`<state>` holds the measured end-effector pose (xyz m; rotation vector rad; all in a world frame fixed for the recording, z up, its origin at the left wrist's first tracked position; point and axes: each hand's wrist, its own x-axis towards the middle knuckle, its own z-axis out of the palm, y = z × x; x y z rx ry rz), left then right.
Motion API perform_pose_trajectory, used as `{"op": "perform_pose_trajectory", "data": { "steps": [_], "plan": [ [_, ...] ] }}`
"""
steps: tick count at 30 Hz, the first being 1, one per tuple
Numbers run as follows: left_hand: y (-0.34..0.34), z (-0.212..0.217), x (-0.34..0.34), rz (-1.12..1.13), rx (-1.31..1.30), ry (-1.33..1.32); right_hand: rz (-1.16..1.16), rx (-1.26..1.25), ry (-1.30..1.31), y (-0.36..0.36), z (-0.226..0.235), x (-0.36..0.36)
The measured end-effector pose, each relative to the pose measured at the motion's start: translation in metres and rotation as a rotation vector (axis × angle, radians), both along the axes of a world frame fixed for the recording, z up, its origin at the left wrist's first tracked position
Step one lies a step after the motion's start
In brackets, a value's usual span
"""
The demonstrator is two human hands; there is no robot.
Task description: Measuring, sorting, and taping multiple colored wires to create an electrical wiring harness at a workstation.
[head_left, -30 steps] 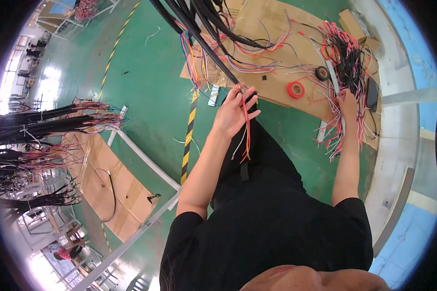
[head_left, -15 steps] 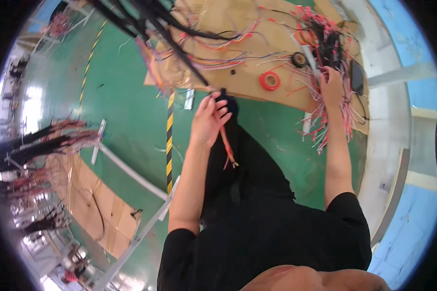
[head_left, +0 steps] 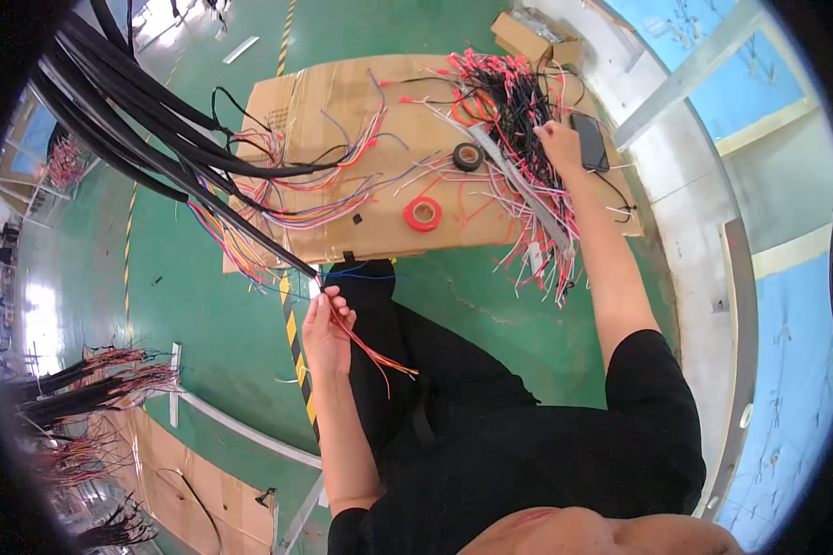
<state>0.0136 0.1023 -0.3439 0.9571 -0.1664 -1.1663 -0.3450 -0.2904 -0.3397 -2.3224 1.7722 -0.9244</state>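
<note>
My left hand (head_left: 329, 324) is closed around the end of a black-sleeved cable (head_left: 267, 242). Thin red, yellow and white wires (head_left: 372, 353) come out of its grip and hang over my black trousers. On the right, my right hand (head_left: 562, 148) reaches into a heap of black and white wires with red tips (head_left: 518, 102). Its fingers are pinched together at the heap's right side; whatever is between them is too small to make out. A grey strip (head_left: 520, 185) lies across this heap.
Cardboard (head_left: 407, 111) bears a red tape roll (head_left: 423, 214), a black tape roll (head_left: 467, 156) and a dark phone (head_left: 589, 141). Thick black cables (head_left: 120, 102) with coloured wire ends cross from the upper left. Beyond stands an open box (head_left: 532, 39); more harnesses (head_left: 102, 375) lie lower left.
The view has shifted, showing more of the far side. My right hand has moved farther up along the wire heap. My left hand still holds the cable end, its fingers now drawn closer together.
</note>
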Motion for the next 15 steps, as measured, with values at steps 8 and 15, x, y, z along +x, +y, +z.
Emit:
{"op": "perform_pose_trajectory", "data": {
  "steps": [8,15],
  "plan": [
    [0.002,0.005,-0.006,-0.029,-0.047,0.076,-0.172,0.622,-0.46,-0.03,-0.001,-0.02],
    [-0.005,0.002,-0.018,-0.044,-0.027,-0.051,0.204,-0.067,-0.766,0.085,0.171,0.053]
  ]
}}
